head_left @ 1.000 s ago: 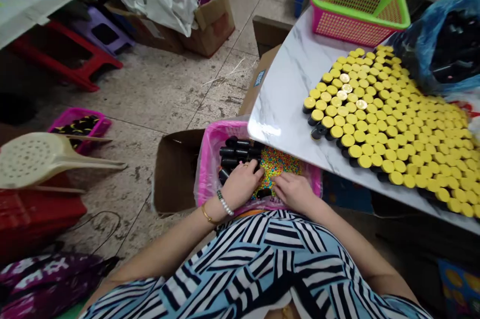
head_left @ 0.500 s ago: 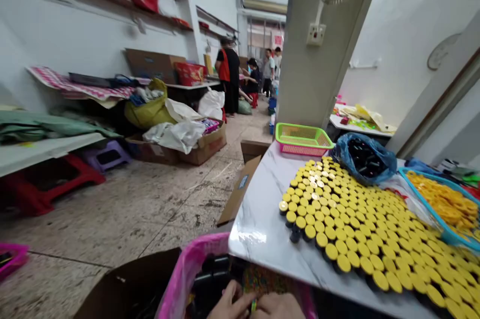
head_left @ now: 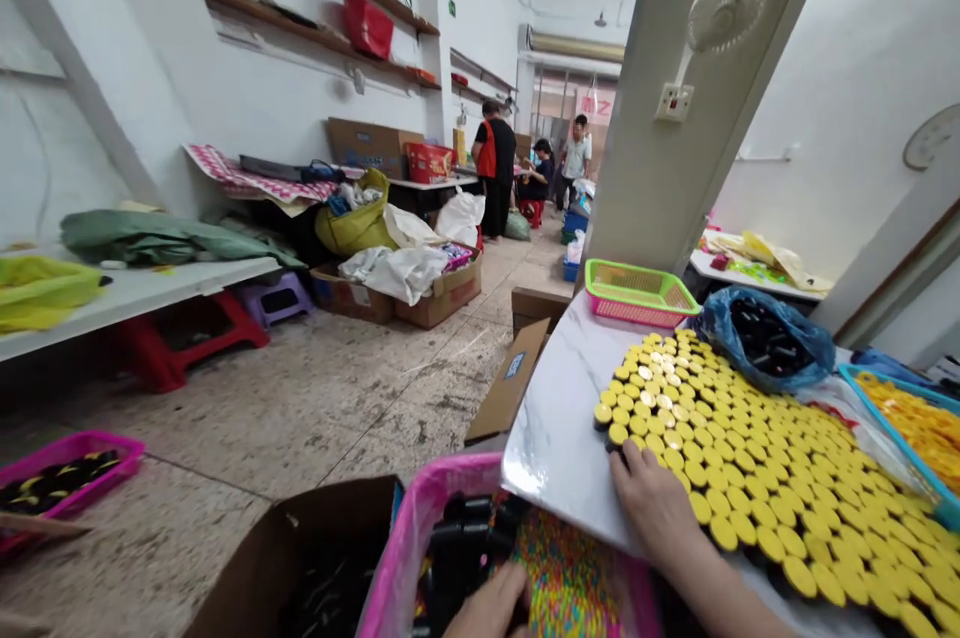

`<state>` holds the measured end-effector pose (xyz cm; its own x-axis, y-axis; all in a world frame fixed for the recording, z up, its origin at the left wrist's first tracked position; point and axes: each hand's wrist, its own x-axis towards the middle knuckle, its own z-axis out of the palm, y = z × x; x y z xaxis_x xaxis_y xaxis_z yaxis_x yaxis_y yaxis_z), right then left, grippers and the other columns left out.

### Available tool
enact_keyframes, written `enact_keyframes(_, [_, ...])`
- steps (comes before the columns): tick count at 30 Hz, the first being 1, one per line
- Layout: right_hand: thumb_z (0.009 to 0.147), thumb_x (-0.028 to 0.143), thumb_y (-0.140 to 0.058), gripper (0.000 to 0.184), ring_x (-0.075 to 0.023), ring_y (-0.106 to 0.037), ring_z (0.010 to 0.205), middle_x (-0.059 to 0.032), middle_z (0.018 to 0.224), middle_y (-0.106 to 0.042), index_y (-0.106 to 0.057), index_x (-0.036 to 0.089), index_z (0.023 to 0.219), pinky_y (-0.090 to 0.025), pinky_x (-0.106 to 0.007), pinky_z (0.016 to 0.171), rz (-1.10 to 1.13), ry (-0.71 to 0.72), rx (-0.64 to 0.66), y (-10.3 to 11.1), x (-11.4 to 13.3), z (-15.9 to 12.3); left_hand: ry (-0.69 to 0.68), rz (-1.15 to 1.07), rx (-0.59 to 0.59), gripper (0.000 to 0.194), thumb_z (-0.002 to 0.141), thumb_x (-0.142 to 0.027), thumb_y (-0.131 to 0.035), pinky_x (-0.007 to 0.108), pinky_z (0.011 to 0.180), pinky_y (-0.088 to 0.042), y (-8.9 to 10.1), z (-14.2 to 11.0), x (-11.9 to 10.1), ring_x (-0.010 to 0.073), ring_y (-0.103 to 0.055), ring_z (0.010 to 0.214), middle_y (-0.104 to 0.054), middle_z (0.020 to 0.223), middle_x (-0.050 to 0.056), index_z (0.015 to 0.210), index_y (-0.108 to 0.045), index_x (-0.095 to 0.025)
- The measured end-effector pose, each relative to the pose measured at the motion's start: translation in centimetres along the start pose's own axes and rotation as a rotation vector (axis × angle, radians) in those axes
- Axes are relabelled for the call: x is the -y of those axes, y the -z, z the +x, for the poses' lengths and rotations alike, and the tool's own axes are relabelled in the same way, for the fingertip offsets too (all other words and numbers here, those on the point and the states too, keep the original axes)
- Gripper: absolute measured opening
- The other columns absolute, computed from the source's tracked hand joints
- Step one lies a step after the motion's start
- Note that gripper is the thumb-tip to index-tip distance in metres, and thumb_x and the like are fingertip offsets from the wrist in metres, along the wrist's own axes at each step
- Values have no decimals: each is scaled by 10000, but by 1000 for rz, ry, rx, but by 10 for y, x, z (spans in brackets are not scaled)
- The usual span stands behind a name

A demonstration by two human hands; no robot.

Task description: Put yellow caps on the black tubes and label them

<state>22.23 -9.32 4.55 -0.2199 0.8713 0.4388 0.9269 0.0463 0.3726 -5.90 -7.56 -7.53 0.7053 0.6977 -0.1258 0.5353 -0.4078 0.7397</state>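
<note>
On the marble tabletop [head_left: 555, 448], yellow-capped black tubes [head_left: 735, 458] upright against the right hand [head_left: 656, 508]

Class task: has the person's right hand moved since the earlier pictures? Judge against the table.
Yes: the right hand has moved out of the bin onto the table, beside the yellow caps.

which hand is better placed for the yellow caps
Right, probably: the right hand is at the edge of the yellow caps, while the left hand is down in the pink-lined box.
</note>
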Motion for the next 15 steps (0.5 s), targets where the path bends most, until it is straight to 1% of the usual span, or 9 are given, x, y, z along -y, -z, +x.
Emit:
enact_keyframes(2, [884,79,-582,237,-255,-638,848,-117,976,-691,-679,190,1069,-525,-334,645,100,-25,33,17,-3,-2,-57,-14,-113,170,810,-173,-574,346,893,-496,2,-9,-6,227,-586,970,-612,1037,68,964,-531,-230])
enact_keyframes(3, [921,160,-601,197,-262,-644,897,-116,981,-693,-664,182,1107,-532,-347,713,183,-61,23,23,-3,-4,-66,-16,-154,135,834,-164,-552,366,897,-499,3,-12,-9,233,-586,968,-617,1026,74,954,-533,-222])
enact_keyframes(5, [960,319,-626,256,-246,-657,944,-103,1017,-705,-628,174,1171,-528,-338,794,375,-200,-21,30,-2,-11,-90,-25,-166,166,878,-173,-541,413,956,-502,2,-12,-10,252,-595,1023,-636,1067,88,1036,-562,-221])
enact_keyframes(7, [970,390,-622,314,-224,-666,917,-89,1021,-718,-607,163,1186,-517,-320,798,477,-342,-51,28,5,-21,-119,-25,-143,261,915,-203,-550,450,1037,-487,-2,-11,-7,264,-599,1120,-648,1167,99,1174,-571,-227])
enact_keyframes(9, [970,390,-614,292,-231,-657,906,-90,1002,-725,-617,156,1145,-505,-325,794,473,-418,-48,21,15,-32,-141,-3,-114,289,943,-222,-552,455,1068,-484,-7,-9,-3,263,-602,1160,-653,1207,101,1231,-572,-226])
enact_keyframes(11, [964,383,-610,257,-256,-631,933,-107,991,-717,-639,157,1083,-490,-348,819,421,-450,-35,16,24,-41,-143,31,-97,253,961,-219,-549,440,1054,-501,-9,-9,0,252,-615,1139,-662,1180,102,1211,-585,-211])
enact_keyframes(13, [961,393,-601,247,-269,-607,938,-117,972,-695,-654,163,1036,-477,-363,831,374,-485,-31,13,29,-48,-132,65,-93,227,972,-216,-550,419,1040,-515,-10,-10,0,240,-626,1117,-666,1159,103,1195,-587,-196])
enact_keyframes(15, [963,418,-589,277,-266,-600,934,-122,975,-675,-662,161,1037,-470,-359,816,343,-509,-18,15,29,-52,-129,104,-90,240,978,-225,-559,408,1041,-520,-9,-10,-2,239,-625,1133,-662,1172,106,1215,-577,-189])
